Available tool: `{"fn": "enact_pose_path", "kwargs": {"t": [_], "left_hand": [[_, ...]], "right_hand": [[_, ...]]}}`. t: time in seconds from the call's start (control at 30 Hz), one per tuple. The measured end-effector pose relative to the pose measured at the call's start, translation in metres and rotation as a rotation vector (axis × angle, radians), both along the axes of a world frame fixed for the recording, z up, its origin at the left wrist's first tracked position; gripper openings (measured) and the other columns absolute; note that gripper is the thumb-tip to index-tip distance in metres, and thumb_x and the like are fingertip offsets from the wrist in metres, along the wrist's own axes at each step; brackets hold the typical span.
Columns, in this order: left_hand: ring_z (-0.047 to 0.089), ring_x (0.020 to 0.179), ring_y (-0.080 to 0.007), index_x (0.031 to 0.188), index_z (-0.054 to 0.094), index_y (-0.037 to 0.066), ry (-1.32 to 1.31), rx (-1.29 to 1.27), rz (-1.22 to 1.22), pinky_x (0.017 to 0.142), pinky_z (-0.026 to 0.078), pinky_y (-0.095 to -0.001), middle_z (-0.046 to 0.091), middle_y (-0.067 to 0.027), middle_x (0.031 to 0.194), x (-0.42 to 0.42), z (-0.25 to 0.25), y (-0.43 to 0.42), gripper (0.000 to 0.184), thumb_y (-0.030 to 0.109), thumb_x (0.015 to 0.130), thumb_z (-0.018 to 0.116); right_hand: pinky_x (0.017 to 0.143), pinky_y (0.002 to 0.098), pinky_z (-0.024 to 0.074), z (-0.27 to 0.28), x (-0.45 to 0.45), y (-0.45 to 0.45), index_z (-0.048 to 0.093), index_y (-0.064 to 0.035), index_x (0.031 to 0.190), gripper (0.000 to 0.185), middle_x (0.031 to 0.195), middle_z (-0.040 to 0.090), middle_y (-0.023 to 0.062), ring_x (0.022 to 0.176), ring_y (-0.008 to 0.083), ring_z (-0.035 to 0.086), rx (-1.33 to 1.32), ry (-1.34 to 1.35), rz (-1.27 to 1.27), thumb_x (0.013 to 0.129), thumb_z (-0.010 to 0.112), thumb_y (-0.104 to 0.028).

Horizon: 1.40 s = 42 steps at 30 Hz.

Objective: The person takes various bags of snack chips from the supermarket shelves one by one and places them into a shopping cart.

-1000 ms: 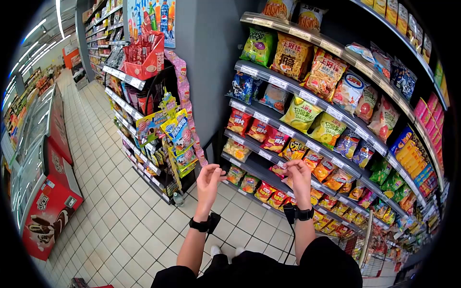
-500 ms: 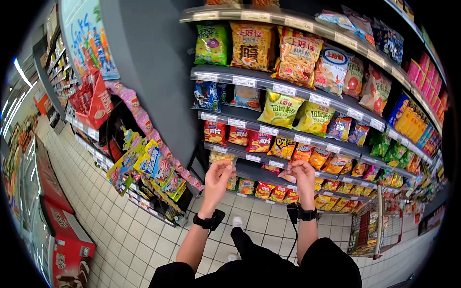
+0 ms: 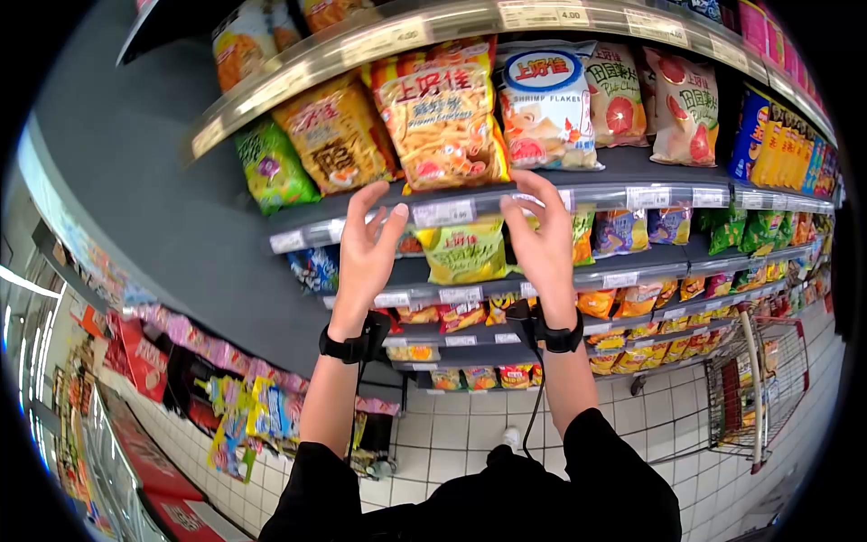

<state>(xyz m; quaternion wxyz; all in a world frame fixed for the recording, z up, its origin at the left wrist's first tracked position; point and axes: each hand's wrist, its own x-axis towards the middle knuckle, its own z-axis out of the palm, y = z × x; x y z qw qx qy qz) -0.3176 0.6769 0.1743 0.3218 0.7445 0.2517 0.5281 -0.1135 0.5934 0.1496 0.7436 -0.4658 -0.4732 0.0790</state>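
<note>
Grip: left hand (image 3: 366,244) and right hand (image 3: 544,237) both empty, palms turned inward, fingers loosely curved, thumbs standing clear of the fingers; spacing between the two hands is wide, roughly matching the breadth of the large red-and-yellow plastic bag of prawn crackers (image 3: 444,117) just beyond them. Clock face centred on that bag, 12 at the top of the view: left hand at 7, right hand at 5, fingertips near its lower corners; contact with bag or shelf edge cannot be told from this angle. Bag stands upright, slightly tilted, at the front of a dark grey shelf (image 3: 632,173) with a clear label strip. Progress, as judged: both hands raised to the bag's level and set on either side of its base; no hold made, no closing of fingers, no bag off the shelf. Neighbours: orange-brown crinkled snack bag (image 3: 334,135) at 9, close beside it; bright green snack bag (image 3: 275,167) at 8, further out; white shrimp-flake bag with a blue oval badge (image 3: 549,113) at 3; pale bags printed with red citrus (image 3: 686,113) beyond, also at 3. Yellow-green glossy chip bag (image 3: 463,251) at 6, one tier lower, seen between the wrists. Outermost: wire shopping cart with a pale handle bar (image 3: 755,388) at 4, goods inside, on the pale tiled floor (image 3: 442,434), well apart from both hands
</note>
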Motion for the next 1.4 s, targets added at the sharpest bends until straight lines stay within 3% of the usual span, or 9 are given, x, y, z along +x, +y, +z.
{"fn": "enact_pose_path", "kwargs": {"t": [0.13, 0.3, 0.4, 0.7, 0.8, 0.93, 1.0, 1.3, 1.4], "left_hand": [[0.036, 0.136, -0.0288, 0.141, 0.031, -0.005, -0.041, 0.012, 0.023, 0.112, 0.030, -0.0453, 0.037, -0.0230, 0.144, 0.042, 0.011, 0.052, 0.068, 0.026, 0.092, 0.065], [0.045, 0.128, -0.0271, 0.144, 0.027, -0.005, -0.024, 0.083, 0.012, 0.102, 0.041, -0.0400, 0.042, -0.0226, 0.141, 0.054, 0.005, 0.079, 0.069, 0.020, 0.092, 0.065], [0.059, 0.108, -0.0216, 0.142, 0.030, -0.005, -0.006, 0.126, -0.031, 0.091, 0.047, -0.0327, 0.057, -0.0184, 0.125, 0.054, 0.003, 0.085, 0.063, 0.014, 0.093, 0.063], [0.050, 0.120, -0.0214, 0.140, 0.034, -0.004, -0.080, 0.192, -0.079, 0.100, 0.040, -0.0337, 0.048, -0.0166, 0.134, 0.047, -0.013, 0.083, 0.057, 0.005, 0.091, 0.063], [0.058, 0.108, -0.0256, 0.133, 0.039, -0.006, -0.141, 0.285, 0.014, 0.093, 0.045, -0.0350, 0.057, -0.0189, 0.118, 0.042, -0.021, 0.076, 0.054, 0.007, 0.088, 0.068], [0.053, 0.110, -0.0186, 0.128, 0.033, -0.001, -0.136, 0.301, -0.066, 0.096, 0.041, -0.0323, 0.052, -0.0113, 0.118, 0.035, -0.034, 0.079, 0.053, -0.002, 0.086, 0.066], [0.055, 0.107, -0.0219, 0.128, 0.036, -0.002, -0.181, 0.308, -0.060, 0.094, 0.043, -0.0340, 0.053, -0.0137, 0.117, 0.032, -0.038, 0.079, 0.053, 0.000, 0.086, 0.067], [0.062, 0.089, -0.0247, 0.121, 0.048, -0.001, -0.166, 0.420, 0.023, 0.075, 0.049, -0.0333, 0.060, -0.0139, 0.104, 0.006, -0.050, 0.068, 0.044, -0.001, 0.082, 0.067], [0.060, 0.086, -0.0239, 0.116, 0.052, 0.000, -0.236, 0.438, 0.149, 0.076, 0.048, -0.0324, 0.058, -0.0126, 0.100, -0.011, -0.045, 0.049, 0.040, -0.002, 0.081, 0.069]], "right_hand": [[0.096, 0.0389, 0.0438, 0.021, 0.017, 0.048, 0.054, 0.0017, 0.123, 0.042, 0.120, 0.058, 0.0213, 0.111, 0.0326, 0.056, 0.064, -0.106, -0.151, 0.085, 0.066, -0.013], [0.098, 0.0411, 0.0425, 0.024, 0.015, 0.075, 0.051, 0.0029, 0.127, 0.049, 0.121, 0.057, 0.0243, 0.115, 0.0358, 0.055, 0.000, -0.077, -0.119, 0.085, 0.069, -0.015], [0.098, 0.0409, 0.0429, 0.017, 0.014, 0.087, 0.054, 0.0015, 0.126, 0.046, 0.121, 0.059, 0.0222, 0.114, 0.0341, 0.056, 0.030, -0.174, -0.205, 0.085, 0.070, -0.015], [0.095, 0.0355, 0.0450, 0.009, 0.008, 0.077, 0.059, -0.0001, 0.119, 0.036, 0.120, 0.060, 0.0166, 0.112, 0.0282, 0.058, 0.091, -0.168, -0.179, 0.084, 0.068, -0.005], [0.095, 0.0347, 0.0452, 0.002, 0.004, 0.071, 0.059, -0.0001, 0.115, 0.034, 0.120, 0.060, 0.0150, 0.112, 0.0260, 0.057, 0.143, -0.186, -0.177, 0.082, 0.068, -0.002], [0.097, 0.0343, 0.0444, -0.007, -0.001, 0.066, 0.057, 0.0016, 0.112, 0.033, 0.121, 0.057, 0.0139, 0.113, 0.0234, 0.056, 0.175, -0.145, -0.113, 0.080, 0.069, 0.003], [0.098, 0.0338, 0.0441, -0.010, -0.003, 0.065, 0.057, 0.0023, 0.111, 0.033, 0.121, 0.056, 0.0138, 0.114, 0.0227, 0.055, 0.195, -0.125, -0.085, 0.080, 0.069, 0.004], [0.098, 0.0335, 0.0432, -0.015, -0.016, 0.054, 0.051, 0.0010, 0.114, 0.042, 0.123, 0.049, 0.0103, 0.111, 0.0191, 0.054, 0.202, -0.048, 0.025, 0.077, 0.071, 0.007], [0.096, 0.0336, 0.0442, -0.011, -0.015, 0.046, 0.047, 0.0002, 0.128, 0.062, 0.129, 0.049, 0.0118, 0.114, 0.0196, 0.052, 0.193, -0.186, 0.021, 0.073, 0.076, -0.001]]}}
